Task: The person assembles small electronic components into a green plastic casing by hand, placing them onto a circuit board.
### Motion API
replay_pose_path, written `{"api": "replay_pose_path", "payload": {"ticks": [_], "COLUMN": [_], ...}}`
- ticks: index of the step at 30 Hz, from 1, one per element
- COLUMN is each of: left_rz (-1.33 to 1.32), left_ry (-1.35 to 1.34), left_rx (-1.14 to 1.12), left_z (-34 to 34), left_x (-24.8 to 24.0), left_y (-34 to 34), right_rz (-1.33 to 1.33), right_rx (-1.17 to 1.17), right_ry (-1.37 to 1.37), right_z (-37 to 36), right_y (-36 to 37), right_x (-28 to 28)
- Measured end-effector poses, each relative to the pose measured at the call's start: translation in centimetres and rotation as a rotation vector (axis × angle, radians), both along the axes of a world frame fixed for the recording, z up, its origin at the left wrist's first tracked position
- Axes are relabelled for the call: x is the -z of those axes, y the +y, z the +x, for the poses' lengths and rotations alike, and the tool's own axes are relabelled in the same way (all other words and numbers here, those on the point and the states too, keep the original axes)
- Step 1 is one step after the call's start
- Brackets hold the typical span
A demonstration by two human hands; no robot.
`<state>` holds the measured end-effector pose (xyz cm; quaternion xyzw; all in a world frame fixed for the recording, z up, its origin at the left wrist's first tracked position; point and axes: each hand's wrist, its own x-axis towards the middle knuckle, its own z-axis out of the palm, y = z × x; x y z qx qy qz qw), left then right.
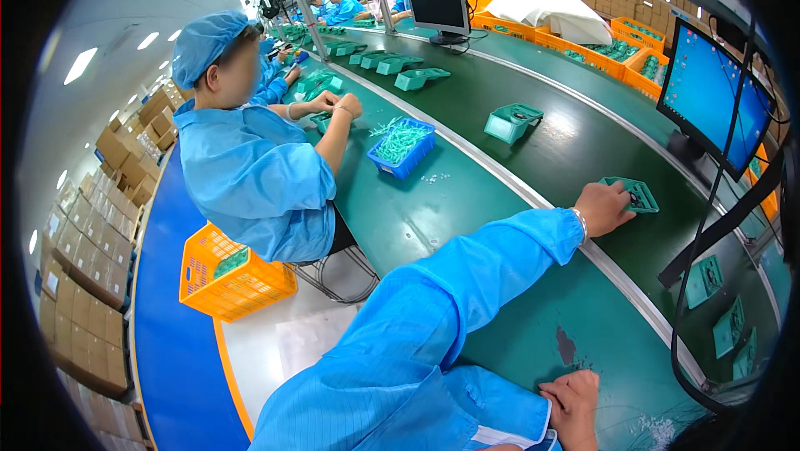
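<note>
My left hand (604,209) reaches across to the dark green conveyor belt, a bracelet at its wrist. Its fingers grip the near edge of a green plastic housing (642,194) with dark parts inside. Near the lower edge, my right hand (573,405) is curled by the green worktable (517,326); what its fingers hold, if anything, is hidden. A similar green housing (512,123) sits farther up the belt.
At left, a co-worker (250,176) in blue handles a small green part. A blue bin (404,151) of green strips stands on the table. An orange crate (237,276) is on the floor. Near the right are a monitor (712,93), a hanging black cable (679,343) and more housings (704,282).
</note>
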<state>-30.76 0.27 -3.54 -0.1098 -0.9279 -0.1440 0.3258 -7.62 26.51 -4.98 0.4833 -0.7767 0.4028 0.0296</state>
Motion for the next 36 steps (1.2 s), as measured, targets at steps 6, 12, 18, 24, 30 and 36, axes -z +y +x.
{"api": "replay_pose_path", "payload": {"ticks": [6,12,18,24,30,36], "left_rz": [-0.168,-0.324,-0.346,-0.177,0.000,-0.025], "left_ry": [0.051,-0.127,-0.405,-0.248,0.056,-0.044], "left_rx": [-0.322,-0.761,-0.825,-0.818,-0.345,0.284], "left_z": [-2.9,-3.5,-3.6,-2.1,4.1,16.0], "left_x": [-2.7,-2.3,-1.5,-4.0,-7.8,-5.3], "left_y": [-8.4,-17.2,-20.4,-19.9,-13.3,-3.8], "right_rz": [0.036,-0.011,0.041,0.043,0.071,0.051], "right_rx": [-0.021,0.028,0.032,0.046,0.079,0.054], "right_ry": [-0.007,-0.003,-0.014,0.027,0.010,-0.026], "right_z": [-0.2,-0.1,0.1,0.1,0.6,0.6], "right_y": [0.4,0.6,0.4,-0.1,-0.2,-0.1], "right_x": [0.2,2.0,1.3,1.3,-0.5,-1.6]}}
